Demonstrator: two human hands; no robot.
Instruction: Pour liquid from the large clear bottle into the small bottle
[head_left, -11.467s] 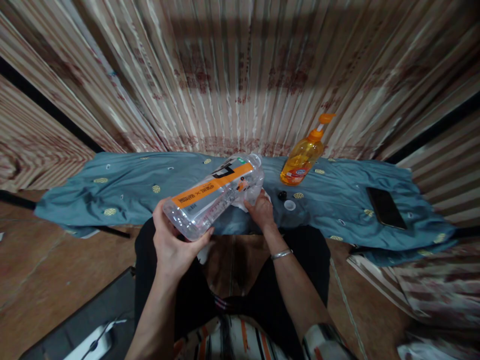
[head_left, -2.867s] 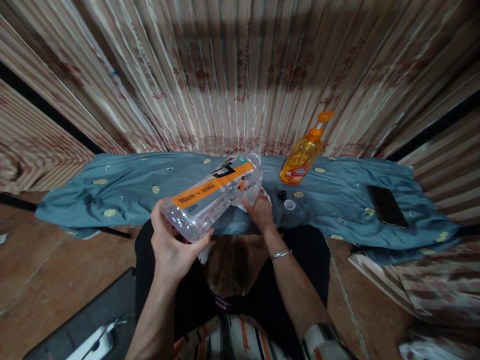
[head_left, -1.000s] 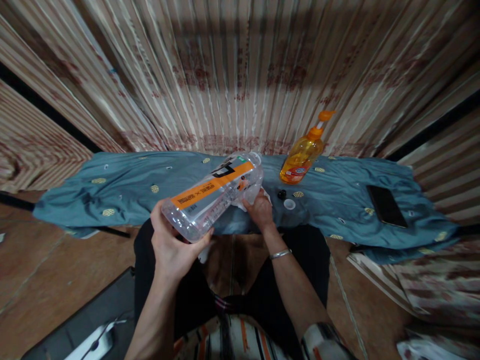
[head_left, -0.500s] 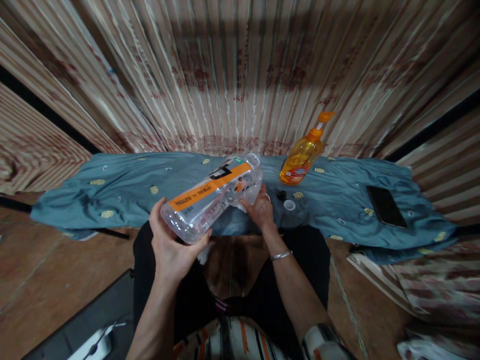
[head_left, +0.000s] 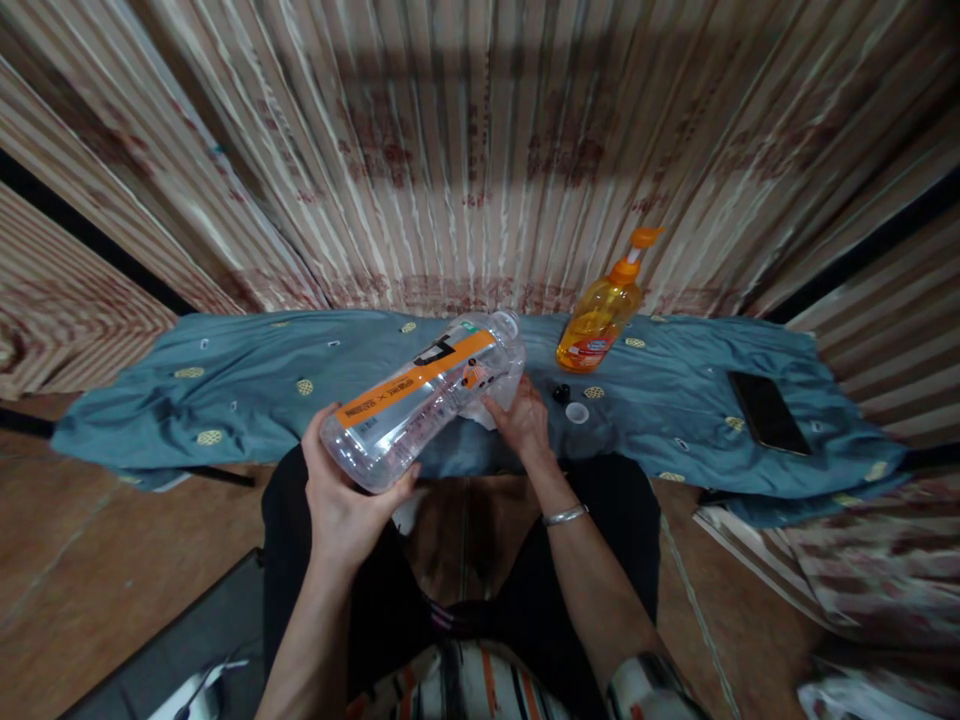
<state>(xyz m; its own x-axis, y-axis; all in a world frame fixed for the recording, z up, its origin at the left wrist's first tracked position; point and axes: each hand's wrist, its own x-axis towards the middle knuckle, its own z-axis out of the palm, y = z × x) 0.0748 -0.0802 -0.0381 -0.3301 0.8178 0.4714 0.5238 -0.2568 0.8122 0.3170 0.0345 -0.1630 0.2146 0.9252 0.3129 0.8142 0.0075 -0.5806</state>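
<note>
A large clear plastic bottle (head_left: 420,395) with an orange and silver label lies tilted over the cloth-covered table, its uncapped mouth pointing up and away to the right. My left hand (head_left: 349,495) is wrapped round its base. Under the bottle's shoulder, my right hand (head_left: 525,422) is closed on a crumpled white tissue (head_left: 480,412) held against the bottle; some fingertips are hidden behind it. To the right of that hand are a small black cap-like piece (head_left: 561,393) and a small white round cap (head_left: 577,413).
An orange pump bottle (head_left: 596,325) of yellow liquid stands behind the small pieces. A black phone (head_left: 766,412) lies on the right part of the blue-green cloth (head_left: 255,385). A striped curtain (head_left: 450,150) hangs behind the table. A white device with a cable (head_left: 191,695) is at lower left.
Both hands keep their hold and the bottle stays in nearly the same tilt. The view shifts slightly; little else differs.
</note>
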